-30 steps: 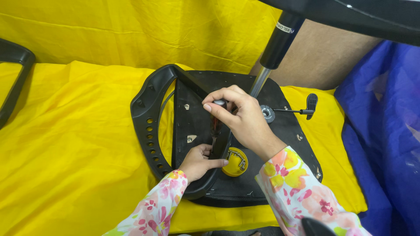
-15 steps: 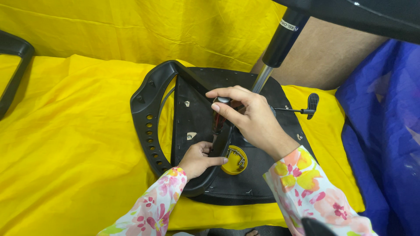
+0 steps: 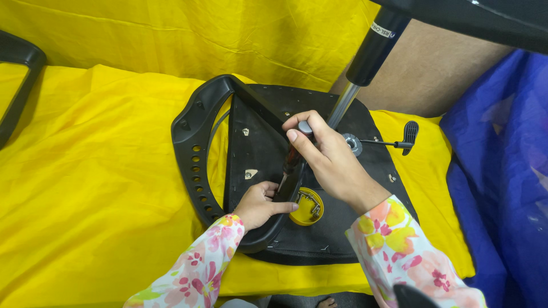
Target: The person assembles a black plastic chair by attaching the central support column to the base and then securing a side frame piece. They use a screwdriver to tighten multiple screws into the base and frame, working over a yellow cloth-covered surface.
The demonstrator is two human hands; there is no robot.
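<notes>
On the upturned black chair seat, the right hand grips a screwdriver by its handle, tip down beside the armrest bracket. Left hand, fingers curled, steadies the bracket's lower end near a small yellow dish of screws. Seat probably rigid, heavy; screws small, slippery. Screwdriver tip hidden behind fingers.

Matt black plastic armrest on creased yellow cloth.
</notes>
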